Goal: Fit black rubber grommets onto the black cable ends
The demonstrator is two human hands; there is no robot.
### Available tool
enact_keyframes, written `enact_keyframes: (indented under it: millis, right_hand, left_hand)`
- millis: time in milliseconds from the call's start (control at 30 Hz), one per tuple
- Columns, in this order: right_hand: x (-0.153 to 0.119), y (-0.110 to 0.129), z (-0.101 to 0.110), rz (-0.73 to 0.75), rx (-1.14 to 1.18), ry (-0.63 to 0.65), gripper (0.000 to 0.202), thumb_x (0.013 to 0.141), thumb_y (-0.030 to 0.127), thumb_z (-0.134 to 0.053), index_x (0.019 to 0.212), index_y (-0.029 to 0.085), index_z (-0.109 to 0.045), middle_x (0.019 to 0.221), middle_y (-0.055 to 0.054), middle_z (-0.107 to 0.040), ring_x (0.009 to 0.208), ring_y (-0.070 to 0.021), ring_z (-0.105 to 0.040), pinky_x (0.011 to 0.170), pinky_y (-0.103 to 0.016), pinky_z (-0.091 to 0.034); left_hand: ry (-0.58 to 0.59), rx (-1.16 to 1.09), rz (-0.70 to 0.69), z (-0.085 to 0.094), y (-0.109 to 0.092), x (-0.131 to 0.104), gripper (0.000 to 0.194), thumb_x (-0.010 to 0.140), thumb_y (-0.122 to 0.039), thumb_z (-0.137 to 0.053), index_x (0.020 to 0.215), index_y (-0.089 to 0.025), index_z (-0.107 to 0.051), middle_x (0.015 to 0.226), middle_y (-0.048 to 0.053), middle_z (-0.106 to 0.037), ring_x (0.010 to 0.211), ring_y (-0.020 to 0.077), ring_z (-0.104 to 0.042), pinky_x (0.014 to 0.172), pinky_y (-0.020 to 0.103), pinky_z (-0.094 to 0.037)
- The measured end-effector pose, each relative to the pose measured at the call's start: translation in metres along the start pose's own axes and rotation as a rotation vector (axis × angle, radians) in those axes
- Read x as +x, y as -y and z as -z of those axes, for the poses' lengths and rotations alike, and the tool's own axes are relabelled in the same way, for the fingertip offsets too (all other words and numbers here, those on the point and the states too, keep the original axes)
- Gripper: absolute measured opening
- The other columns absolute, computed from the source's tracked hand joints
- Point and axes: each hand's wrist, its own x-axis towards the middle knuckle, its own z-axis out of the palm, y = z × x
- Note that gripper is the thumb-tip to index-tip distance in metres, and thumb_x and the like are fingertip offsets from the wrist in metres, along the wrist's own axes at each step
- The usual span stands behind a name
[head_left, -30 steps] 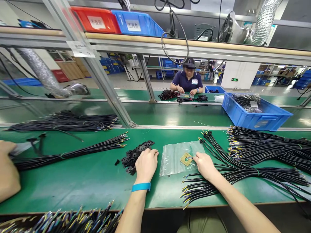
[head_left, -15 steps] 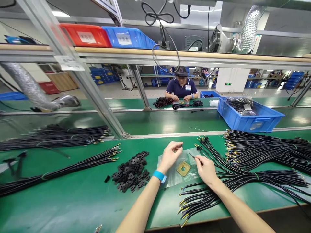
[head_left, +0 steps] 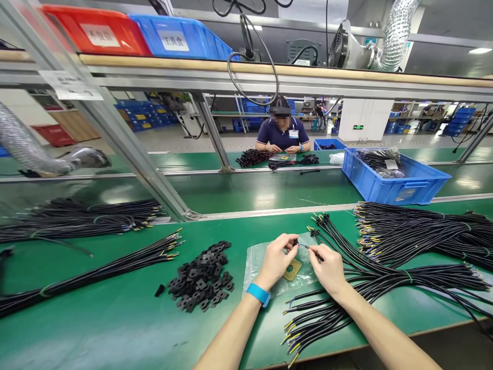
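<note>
My left hand (head_left: 278, 258), with a blue band at the wrist, pinches a small black part (head_left: 295, 242) between thumb and fingers. Closed on the end of a black cable (head_left: 318, 255), my right hand (head_left: 328, 267) is just to the right, and the cable's thin wire tip reaches the black part. Whether the tip is inside the part is too small to tell. Below the hands, a yellowish square piece with a hole (head_left: 292, 270) lies on a clear plastic bag (head_left: 254, 262), partly covered by my left hand. A pile of black square parts (head_left: 202, 277) lies left of the bag.
Bundled black cables (head_left: 408, 277) spread on the right, with more (head_left: 96, 270) at the left. A blue bin (head_left: 408, 192) holds bagged items behind them. A metal post (head_left: 154, 177) rises at the left rear. Across the bench sits another person (head_left: 283, 134).
My left hand has come down and right toward my right hand, so the black part and the wire tip now meet. The camera view has shifted slightly.
</note>
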Motion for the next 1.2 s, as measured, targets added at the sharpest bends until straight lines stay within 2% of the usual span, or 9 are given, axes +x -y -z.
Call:
enact_keyframes:
  millis: [267,400,500,567,667,1200]
  right_hand:
    - [0.000,-0.002,0.000,0.037,-0.043,-0.030,0.021,0.095,0.023,-0.050,0.092,0.018,-0.070,0.075,-0.003,-0.067,0.063,-0.0133,-0.061,0.062,-0.023,-0.045]
    - [0.001,-0.003,0.000,0.055,-0.065,-0.048,0.020,0.095,0.023,-0.050,0.091,0.018,-0.069,0.077,-0.004,-0.067,0.064,-0.0136,-0.062,0.062,-0.023,-0.045]
    - [0.001,-0.002,0.001,0.071,-0.078,-0.058,0.019,0.095,0.022,-0.050,0.090,0.018,-0.068,0.076,-0.003,-0.066,0.063,-0.0132,-0.062,0.061,-0.023,-0.044]
    - [0.002,-0.001,0.001,0.078,-0.083,-0.065,0.019,0.096,0.021,-0.049,0.090,0.018,-0.068,0.076,-0.003,-0.066,0.063,-0.0132,-0.062,0.061,-0.023,-0.044]
    - [0.002,0.000,0.002,0.090,-0.096,-0.077,0.020,0.097,0.021,-0.048,0.090,0.018,-0.067,0.076,-0.003,-0.065,0.063,-0.0133,-0.062,0.061,-0.023,-0.044]
    - [0.002,0.000,0.004,0.134,-0.140,-0.065,0.023,0.098,0.022,-0.046,0.093,0.017,-0.068,0.076,-0.005,-0.066,0.062,-0.0133,-0.061,0.060,-0.023,-0.043]
  left_hand:
    - [-0.008,-0.095,0.087,-0.002,-0.005,-0.001,0.019,0.080,-0.024,-0.062,0.097,-0.019,-0.068,0.074,0.000,-0.061,0.067,0.0129,-0.057,0.068,0.026,-0.047]
    - [0.055,-0.349,0.254,-0.001,-0.009,0.000,0.024,0.078,-0.026,-0.064,0.100,-0.016,-0.066,0.075,0.002,-0.066,0.071,0.0162,-0.065,0.069,0.028,-0.051]
    - [0.094,-0.584,0.389,0.001,-0.010,0.001,0.028,0.078,-0.031,-0.064,0.101,-0.015,-0.065,0.086,0.006,-0.069,0.075,0.0192,-0.069,0.071,0.031,-0.055]
    - [0.100,-0.666,0.452,0.001,-0.009,0.002,0.029,0.078,-0.034,-0.066,0.100,-0.014,-0.065,0.088,0.007,-0.070,0.074,0.0192,-0.070,0.072,0.032,-0.056]
    - [0.108,-0.733,0.512,0.002,-0.009,0.003,0.032,0.076,-0.034,-0.071,0.099,-0.013,-0.065,0.080,0.006,-0.071,0.072,0.0184,-0.070,0.071,0.030,-0.056]
    - [0.080,-0.873,0.565,0.004,-0.012,0.003,0.035,0.072,-0.033,-0.076,0.099,-0.012,-0.065,0.082,0.006,-0.071,0.071,0.0163,-0.070,0.071,0.029,-0.055]
